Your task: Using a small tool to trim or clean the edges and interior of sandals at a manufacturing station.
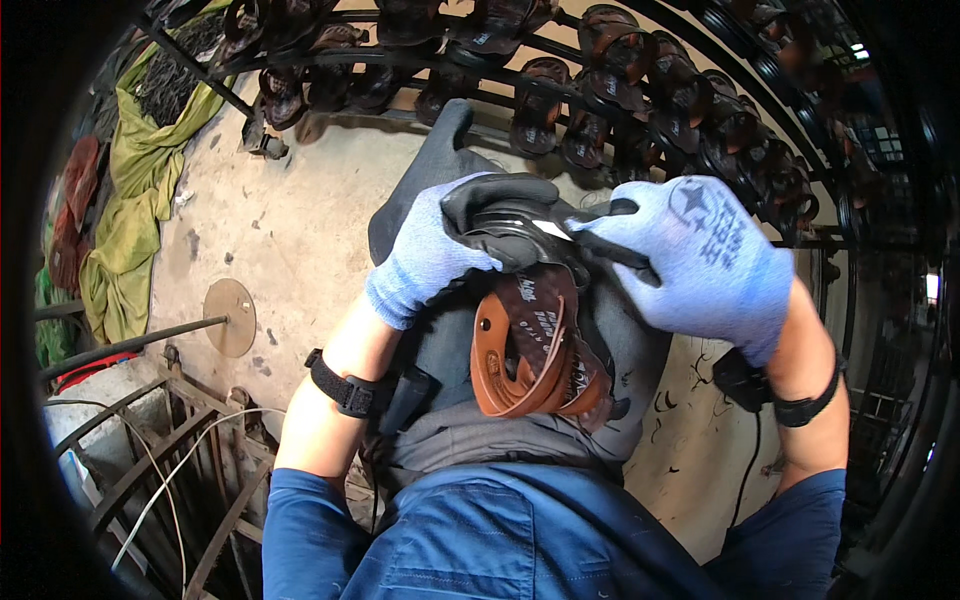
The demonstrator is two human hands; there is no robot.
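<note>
Above my lap is a sandal with a dark printed footbed and a brown strap. Its dark sole end is in my left hand, whose gloved fingers are wrapped round it. A white glint shows on the black sole edge between my hands. My right hand, also in a blue glove with black fingers, is closed in a pinch at that edge. What it pinches, a tool or a piece of the sole, is hidden by the fingers.
Racks with several brown sandals stand ahead and to the right. A round plate on a rod, a metal frame and yellow-green cloth are at the left. Dark trimmings lie on the floor at the right.
</note>
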